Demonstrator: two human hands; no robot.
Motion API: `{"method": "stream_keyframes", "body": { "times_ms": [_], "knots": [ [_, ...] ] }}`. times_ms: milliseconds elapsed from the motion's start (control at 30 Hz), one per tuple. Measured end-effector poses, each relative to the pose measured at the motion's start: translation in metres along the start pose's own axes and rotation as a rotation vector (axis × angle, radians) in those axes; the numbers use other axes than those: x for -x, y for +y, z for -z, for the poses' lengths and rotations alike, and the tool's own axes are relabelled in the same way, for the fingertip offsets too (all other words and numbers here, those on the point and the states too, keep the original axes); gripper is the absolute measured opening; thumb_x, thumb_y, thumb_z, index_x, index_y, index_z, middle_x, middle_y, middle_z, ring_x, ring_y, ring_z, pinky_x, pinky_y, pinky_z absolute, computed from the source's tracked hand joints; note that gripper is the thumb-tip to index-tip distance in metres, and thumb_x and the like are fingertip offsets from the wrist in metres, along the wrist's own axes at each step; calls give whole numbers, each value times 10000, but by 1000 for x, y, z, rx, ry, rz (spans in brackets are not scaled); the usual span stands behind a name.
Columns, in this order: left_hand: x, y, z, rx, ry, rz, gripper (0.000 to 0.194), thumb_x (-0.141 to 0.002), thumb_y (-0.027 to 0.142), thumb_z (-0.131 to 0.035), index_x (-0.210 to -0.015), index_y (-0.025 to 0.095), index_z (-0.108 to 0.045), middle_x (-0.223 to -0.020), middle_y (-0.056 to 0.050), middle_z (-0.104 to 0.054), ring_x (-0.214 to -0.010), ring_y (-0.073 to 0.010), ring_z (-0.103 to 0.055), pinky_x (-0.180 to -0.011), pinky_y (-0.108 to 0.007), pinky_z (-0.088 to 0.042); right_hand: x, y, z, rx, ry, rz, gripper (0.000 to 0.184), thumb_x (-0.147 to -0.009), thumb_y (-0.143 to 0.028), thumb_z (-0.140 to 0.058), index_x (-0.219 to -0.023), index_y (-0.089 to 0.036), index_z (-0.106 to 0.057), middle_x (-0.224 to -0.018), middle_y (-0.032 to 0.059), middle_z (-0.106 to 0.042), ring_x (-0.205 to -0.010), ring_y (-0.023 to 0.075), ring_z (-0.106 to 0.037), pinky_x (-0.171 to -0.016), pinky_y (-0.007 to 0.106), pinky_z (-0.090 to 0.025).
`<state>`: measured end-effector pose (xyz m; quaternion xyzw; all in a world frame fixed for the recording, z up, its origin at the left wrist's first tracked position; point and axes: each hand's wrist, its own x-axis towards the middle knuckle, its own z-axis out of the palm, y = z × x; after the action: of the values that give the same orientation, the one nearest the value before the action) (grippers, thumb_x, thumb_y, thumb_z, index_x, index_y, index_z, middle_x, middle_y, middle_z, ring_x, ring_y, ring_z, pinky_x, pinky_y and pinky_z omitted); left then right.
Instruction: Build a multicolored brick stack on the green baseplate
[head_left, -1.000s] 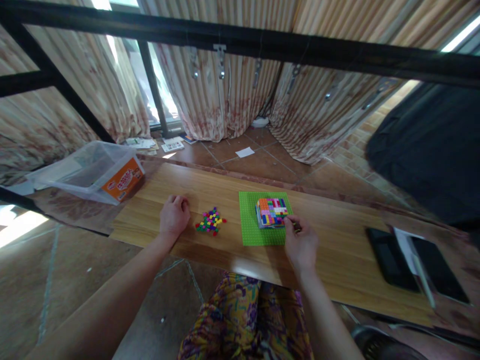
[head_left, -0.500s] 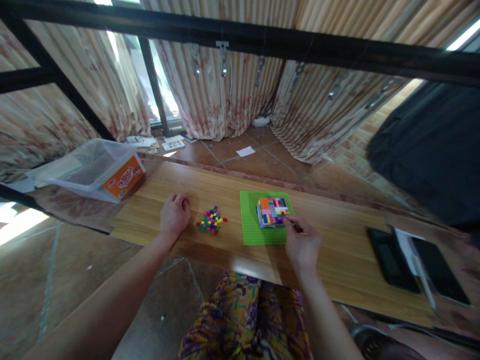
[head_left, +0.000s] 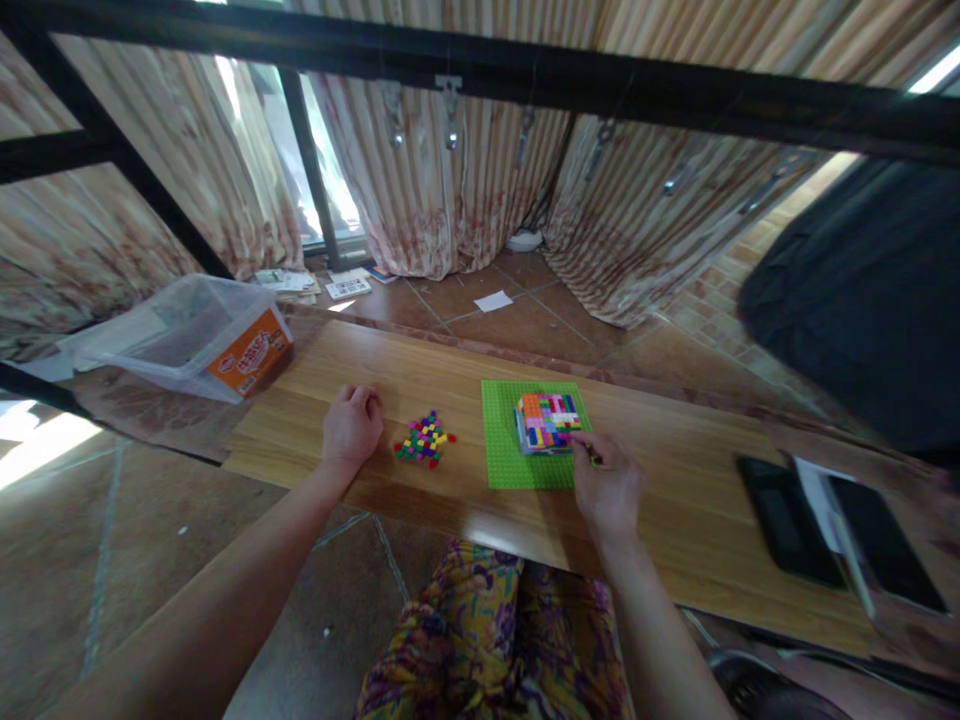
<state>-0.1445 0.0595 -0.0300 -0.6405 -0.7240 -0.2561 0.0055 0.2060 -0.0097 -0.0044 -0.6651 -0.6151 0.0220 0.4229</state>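
A green baseplate [head_left: 501, 462] lies on the wooden board, bearing a block-shaped build of multicoloured toy bricks [head_left: 546, 420]. At the build's near right corner is my right hand [head_left: 609, 482], its thumb and forefinger pinched together. Whether a small brick sits between those fingertips is too small to make out. My left hand [head_left: 352, 424] rests on the board with its fingers curled in, and what they hold, if anything, is hidden. Between that hand and the baseplate lies a loose pile of small coloured bricks [head_left: 424, 440].
A clear plastic bin [head_left: 172, 350] with an orange label stands left of the wooden board [head_left: 675, 480]. Dark flat devices [head_left: 787, 520] and white paper lie at the right end. A black metal bar [head_left: 495, 75] crosses above, before striped curtains [head_left: 465, 190].
The view has shifted very slightly. My right hand stays at the build's corner with its fingers pinched, and my left hand keeps its place.
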Motion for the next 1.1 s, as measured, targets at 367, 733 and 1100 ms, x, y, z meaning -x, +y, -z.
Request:
{"method": "stream_keyframes", "body": {
  "times_ms": [367,733,1100],
  "knots": [
    [0,-1,-1,-8,10,-9,230,-892,231,-430,-899,194,-657,-970,-88,-629,-907,-221,-612,-753,-310,-453,-5,4,2,17,-62,99,288,-865,-278,-478,-810,-174,-741,-855,115,-723,-819,244,-645,-790,390,-500],
    [1,-3,-5,6,23,-31,209,-893,206,-434,-891,195,-643,-943,-85,-620,-908,-213,-607,-773,-308,-460,18,-19,22,-178,137,-106,259,-893,-369,-559,-930,-182,-735,-908,83,-742,-778,198,-672,-732,314,-521],
    [4,0,-4,21,-8,-15,200,-905,173,-429,-893,188,-628,-953,-85,-615,-931,-201,-595,-813,-301,-465,68,-86,-52,-288,-358,147,207,-906,-274,-541,-957,-199,-728,-915,71,-722,-856,208,-654,-806,348,-515]
  ]
}}
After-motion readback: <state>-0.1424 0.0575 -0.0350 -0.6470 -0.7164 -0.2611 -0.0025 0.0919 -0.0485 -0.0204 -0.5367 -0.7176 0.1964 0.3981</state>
